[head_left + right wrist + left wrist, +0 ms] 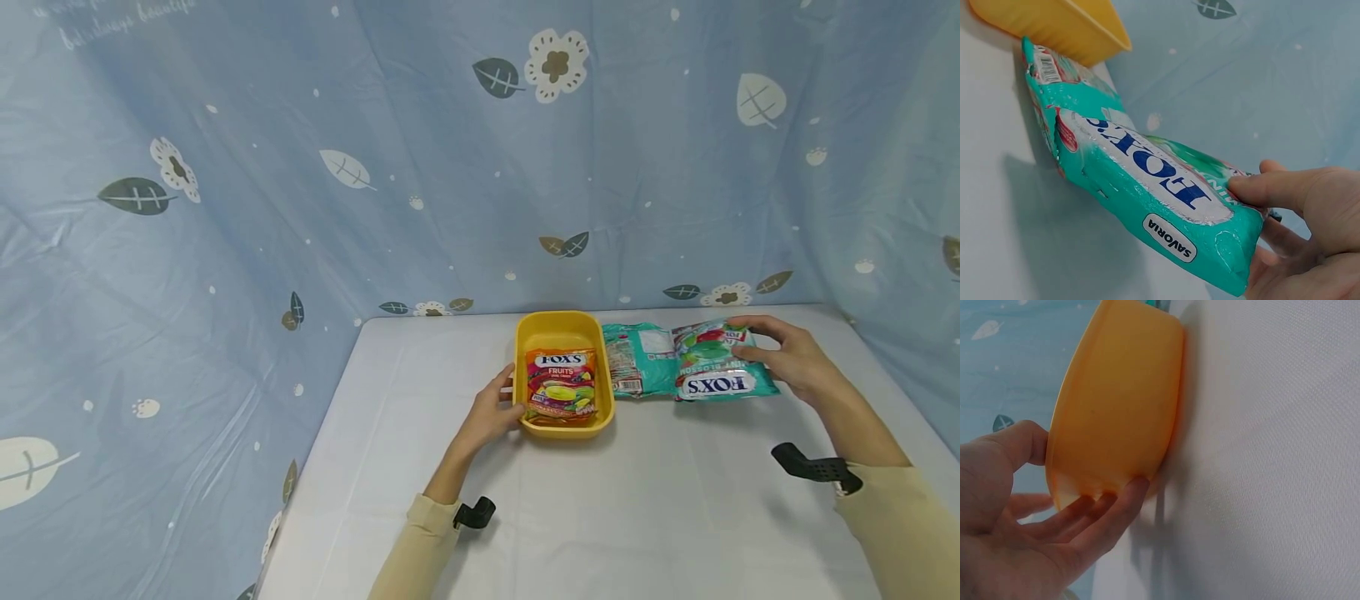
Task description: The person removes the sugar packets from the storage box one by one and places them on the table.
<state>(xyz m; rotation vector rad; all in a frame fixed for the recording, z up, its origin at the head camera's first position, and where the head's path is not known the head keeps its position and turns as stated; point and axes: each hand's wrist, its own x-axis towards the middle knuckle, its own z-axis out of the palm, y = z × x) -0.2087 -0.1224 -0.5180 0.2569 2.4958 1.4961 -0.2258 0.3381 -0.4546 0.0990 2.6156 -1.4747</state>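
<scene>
A blue cloth printed with leaves and flowers (pixel 300 167) hangs behind and to both sides of a white table (pixel 675 517), the largest things in view. On the table, near its far edge, stands a yellow tub (pixel 564 327), and inside it lies an orange bag of fruit sweets (pixel 561 383), face up with its lettering readable from the head camera. Just to the right of the tub, touching or nearly touching its wall, lie two teal sweet bags: one flat on the table (pixel 633 358) with its back label showing, and a second teal bag (pixel 716 362) (pixel 1147 181) resting partly on top of it. The right hand (pixel 787 358) (pixel 1310 219) grips this upper bag at its right end, thumb pressed on the top face and fingers curled under it, with that end raised off the table. The left hand (pixel 491 412) (pixel 1029 537) rests against the tub's left wall, thumb near the rim and fingers straight along the lower side, so it steadies the tub rather than closing round it.
</scene>
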